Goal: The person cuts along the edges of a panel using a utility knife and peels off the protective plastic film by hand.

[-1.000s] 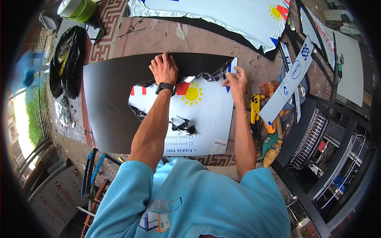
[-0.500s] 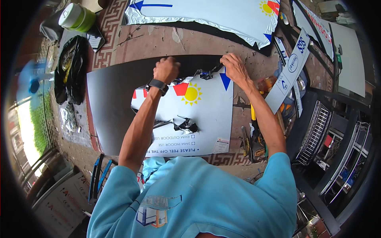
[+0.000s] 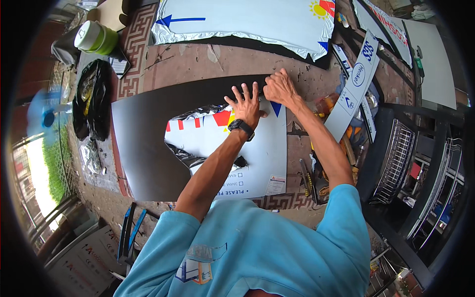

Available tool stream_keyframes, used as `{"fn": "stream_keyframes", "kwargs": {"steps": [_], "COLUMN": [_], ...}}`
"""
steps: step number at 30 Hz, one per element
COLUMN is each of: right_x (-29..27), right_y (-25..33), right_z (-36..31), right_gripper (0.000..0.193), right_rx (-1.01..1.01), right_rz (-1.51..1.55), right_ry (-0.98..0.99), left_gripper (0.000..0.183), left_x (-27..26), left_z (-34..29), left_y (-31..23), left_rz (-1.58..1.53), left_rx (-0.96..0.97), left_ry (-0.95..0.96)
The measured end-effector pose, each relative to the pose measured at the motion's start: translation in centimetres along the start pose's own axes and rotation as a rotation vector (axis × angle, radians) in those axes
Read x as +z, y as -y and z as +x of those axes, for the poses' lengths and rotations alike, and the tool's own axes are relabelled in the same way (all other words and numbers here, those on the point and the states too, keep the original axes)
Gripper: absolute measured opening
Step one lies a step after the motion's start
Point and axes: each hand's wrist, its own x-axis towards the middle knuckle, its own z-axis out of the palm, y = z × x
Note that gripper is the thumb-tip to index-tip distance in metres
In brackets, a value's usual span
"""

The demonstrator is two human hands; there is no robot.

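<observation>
A dark panel (image 3: pixel 141 143) lies flat before me, partly covered by printed white protective film (image 3: pixel 198 141). The film's torn edges are crumpled and curl up black and shiny on the left and far sides. My left hand (image 3: pixel 246 105) rests open on the panel's far right part, its fingers spread over the boundary between film and dark surface. Close beside it, at the far right corner, my right hand (image 3: pixel 280 89) is closed on the film's edge; its fingertips are partly hidden.
Beyond lies another film-covered panel (image 3: pixel 242 22). To the right are a long printed strip (image 3: pixel 354 86), scattered tools and a black rack (image 3: pixel 393 161). A black plastic bag (image 3: pixel 91 99), a green and white jug (image 3: pixel 96 37) and a blue fan (image 3: pixel 48 118) are at left.
My left hand has moved right and gone from closed to spread flat on the panel. My right hand stays near the far right corner, its fingers now more tightly curled.
</observation>
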Motion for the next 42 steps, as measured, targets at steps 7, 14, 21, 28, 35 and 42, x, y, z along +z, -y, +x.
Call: {"fn": "stream_keyframes", "kwargs": {"steps": [7, 14, 21, 28, 35, 42], "right_x": [1.1, -2.3, -4.8, 2.1, 2.3, 3.4], "right_y": [5.1, 12.4, 2.5, 8.0, 7.7, 4.2], "right_z": [-7.3, -8.9, -8.0, -8.1, -5.7, -10.2], "right_gripper": [0.019, 0.012, 0.031, 0.024, 0.012, 0.032], "right_rx": [0.265, 0.622, 0.882, 0.797, 0.977, 1.161], "right_rz": [0.435, 0.654, 0.465, 0.101, 0.023, 0.647], "right_ry": [-0.064, -0.165, -0.205, -0.494, -0.320, -0.411], "left_gripper": [0.083, 0.065, 0.051, 0.050, 0.053, 0.056], "left_x": [2.1, 3.0, 3.8, 3.0, 3.3, 2.7], "left_z": [-0.6, -1.9, -1.6, -1.6, -1.7, -2.2], "left_y": [1.2, 2.4, 3.7, 3.2, 3.4, 3.0], "left_rz": [-0.106, -0.091, -0.032, -0.158, -0.136, -0.205], "left_rx": [0.119, 0.235, 0.416, 0.454, 0.440, 0.425], "left_ry": [-0.100, -0.134, -0.200, -0.206, -0.265, -0.171]}}
